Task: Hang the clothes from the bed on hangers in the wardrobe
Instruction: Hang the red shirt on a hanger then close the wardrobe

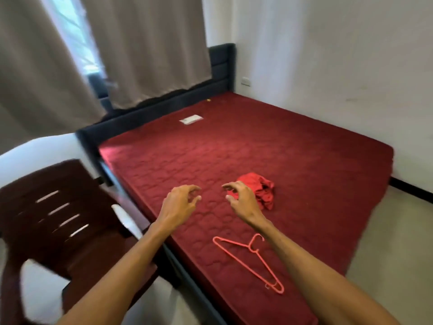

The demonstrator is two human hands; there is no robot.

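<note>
A bed (93, 134) with a dark frame fills the middle of the room, its dark red quilted mattress (269, 141) bare of sheets. The padded headboard (221, 64) stands at the far end in the corner, partly behind beige curtains (145, 50) that hang down to the frame along the left side. A white wall (339, 55) runs along the right, with a socket (246, 81) low down just beside the headboard. A dark brown slatted chair (58, 207) stands near the left edge of the bed. Pale floor (386, 242) lies open past the foot of the mattress on the right, bounded by a black skirting strip (410, 186) at the wall.

The red garment (262, 187) lies crumpled on the near half of the mattress, well apart from every edge. A pink hanger (253, 259) lies flat on the mattress nearer the person, between the two forearms, its hook pointing toward the garment. A small white card (191, 119) rests far up the mattress near the left edge.

Both arms reach out over the mattress. The left hand (180, 202) hovers with its grip loose, fingers half curled, holding nothing. The right hand (241, 198) is just at the garment's left side, its grip likewise loosely curled and empty; whether its fingertips touch the cloth cannot be told
</note>
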